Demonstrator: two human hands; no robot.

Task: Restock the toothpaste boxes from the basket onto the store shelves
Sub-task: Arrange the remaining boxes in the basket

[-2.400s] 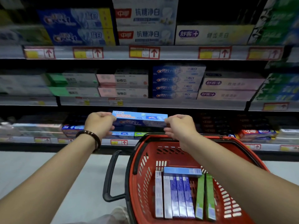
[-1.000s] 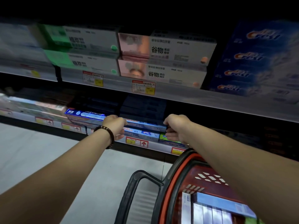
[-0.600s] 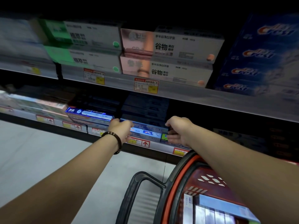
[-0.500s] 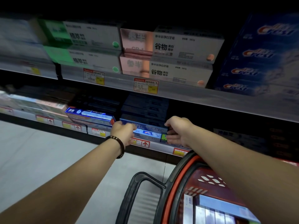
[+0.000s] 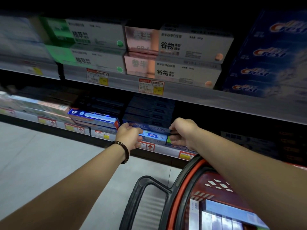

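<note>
Blue toothpaste box [image 5: 150, 126] lies atop a stack on the lower shelf [image 5: 163, 149], close to its front lip. Left hand [image 5: 128, 136]: fingers loose, resting against the box's left end. Right hand [image 5: 181, 132]: fingers curled, seemingly pinching the right end in the dim light. Risk: letting go before the box is seated could tip it off toward the basket [image 5: 181, 185].

Two red-bordered price tags [image 5: 97, 78] with yellow patches hang in an upper row, their print too blurred to read. Beneath them is a lower row of arrow tags [image 5: 150, 146], each showing a red upward arrow beside a yellow patch. A black plinth [image 5: 157, 157] runs diagonally under that row, above a pale grey floor [image 5: 49, 163] crossed by one thin seam, with a dark beaded bracelet [image 5: 123, 151] in the foreground.
</note>
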